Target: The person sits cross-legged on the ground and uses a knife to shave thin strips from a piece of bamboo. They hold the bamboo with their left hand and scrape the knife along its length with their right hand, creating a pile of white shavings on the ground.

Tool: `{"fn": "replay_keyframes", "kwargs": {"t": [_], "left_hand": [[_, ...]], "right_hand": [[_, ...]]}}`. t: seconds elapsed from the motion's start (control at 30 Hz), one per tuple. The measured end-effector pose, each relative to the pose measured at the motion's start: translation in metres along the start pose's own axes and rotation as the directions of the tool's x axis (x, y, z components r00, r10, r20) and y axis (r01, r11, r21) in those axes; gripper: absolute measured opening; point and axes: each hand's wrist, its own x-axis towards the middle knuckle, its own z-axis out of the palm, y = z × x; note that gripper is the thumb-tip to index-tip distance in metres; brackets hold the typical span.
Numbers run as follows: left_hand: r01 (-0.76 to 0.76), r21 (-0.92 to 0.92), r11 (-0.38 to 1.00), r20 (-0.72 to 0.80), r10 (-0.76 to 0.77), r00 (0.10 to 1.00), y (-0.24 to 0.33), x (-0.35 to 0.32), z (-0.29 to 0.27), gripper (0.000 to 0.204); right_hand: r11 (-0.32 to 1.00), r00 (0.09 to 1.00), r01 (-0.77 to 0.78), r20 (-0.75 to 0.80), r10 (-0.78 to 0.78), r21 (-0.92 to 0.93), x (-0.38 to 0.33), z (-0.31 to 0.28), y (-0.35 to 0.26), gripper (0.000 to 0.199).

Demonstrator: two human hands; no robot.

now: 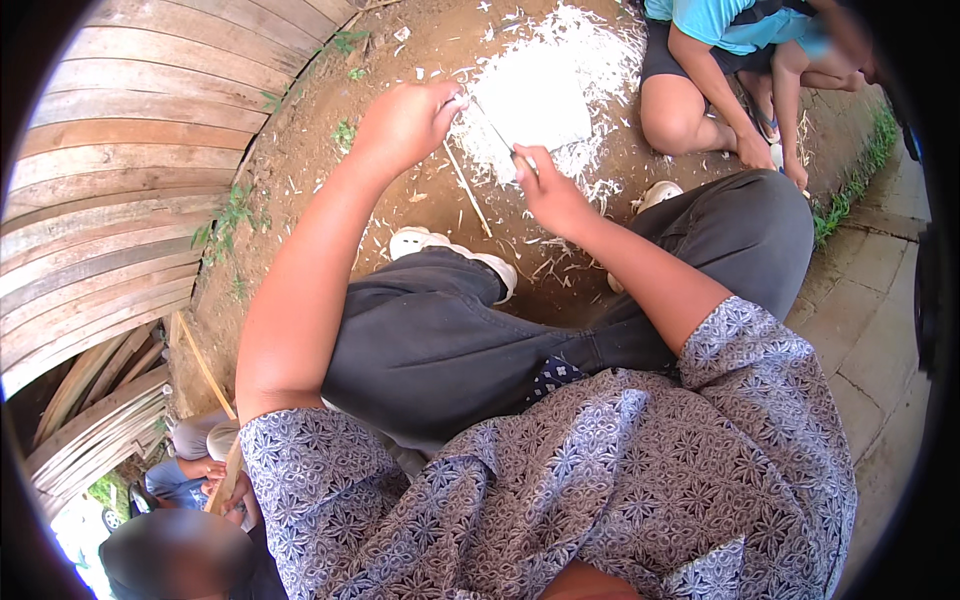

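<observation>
Both hands are closed on one thin pale sliver [492, 128], a slender strip held out in front of the knees. Head view: the left hand [405, 122] pinches the strip's upper, far end between thumb and curled fingers near [455, 100]; the right hand [548, 190] closes on its lower, near end. The long axis of the strip runs obliquely, from upper left down to lower right, so it spans the gap between the two hands and lies over the white heap of shavings [540, 90] on the dirt ground [320, 140]. Whether the right hand also holds a blade cannot be told. A loose stick [467, 188] lies on the ground just below the left hand, near the white shoe [455, 250]. Curved wooden planks [120, 170] line the left side. A second person [720, 70] squats beyond the heap, and a third sits at lower left [190, 470].
</observation>
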Motion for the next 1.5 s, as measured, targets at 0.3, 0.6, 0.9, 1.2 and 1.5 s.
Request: {"fn": "replay_keyframes", "kwargs": {"t": [0.3,0.6,0.9,1.2,1.5], "left_hand": [[0.065,0.006,0.998,0.028,-0.065,0.997,-0.005,-0.011,-0.013,0.019],[0.064,-0.02,0.998,0.055,-0.063,0.996,0.006,-0.009,-0.011,0.018],[0.038,0.0,0.999,0.027,-0.038,0.999,-0.004,-0.005,-0.009,0.018],[0.008,0.056,0.998,0.047,-0.011,0.999,0.013,0.005,-0.015,0.017],[0.095,0.041,0.995,0.097,-0.099,0.99,0.007,-0.005,-0.015,0.021]], "right_hand": [[0.964,0.973,0.166,-0.195,-0.126,0.207,-0.012,-0.015,-0.063,0.041],[0.99,1.0,0.02,-0.012,-0.018,0.137,-0.001,-0.015,-0.051,0.042],[1.0,1.0,0.001,0.01,-0.001,0.0,0.005,-0.002,-0.01,0.043],[0.994,0.998,-0.055,-0.013,0.054,-0.095,0.01,0.006,0.02,0.045],[0.998,1.0,0.027,-0.011,-0.026,0.059,-0.002,-0.003,-0.032,0.044]]}}
